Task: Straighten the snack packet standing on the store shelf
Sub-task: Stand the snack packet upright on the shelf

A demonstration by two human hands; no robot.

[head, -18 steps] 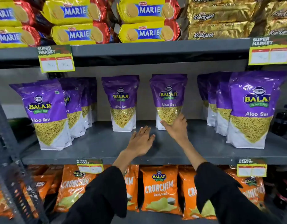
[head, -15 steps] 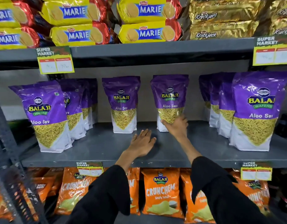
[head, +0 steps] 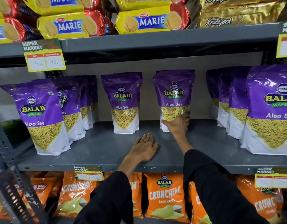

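The right hand covers the snack packet's lower corner. Price tag writing's too faint to read, and the far-right purple packet is cropped.

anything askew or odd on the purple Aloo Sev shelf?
Mildly. The Aloo Sev packet gripped low by the right hand leans a little right, while its neighbour packet stands upright. The left hand rests flat on the shelf. No spills or damage visible.

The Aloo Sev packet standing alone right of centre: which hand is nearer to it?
Right. The right hand grips the Aloo Sev packet at its lower front; the left hand lies flat on the shelf, apart from it.
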